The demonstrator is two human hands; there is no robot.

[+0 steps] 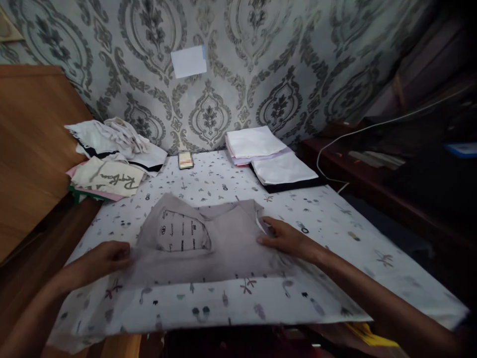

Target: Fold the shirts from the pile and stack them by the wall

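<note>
A pale grey-lilac garment (238,228), which looks like a T-shirt, is spread across the table in front of me. Through an opening on its left half, a patch with dark printed lettering (182,231) shows. My left hand (114,256) is closed at the garment's left edge, its fingers curled with the cloth at their tips. At the right edge, my right hand (285,238) pinches the fabric between thumb and fingers. The garment's lower edge runs fairly straight between both hands.
Folded white cloths (257,141) and a white-and-black stack (285,169) lie at the back right. Crumpled clothes (115,139) and a cream printed garment (106,176) are at the back left. A small card or box (185,159) stands near the wall. A white cable (346,133) hangs right.
</note>
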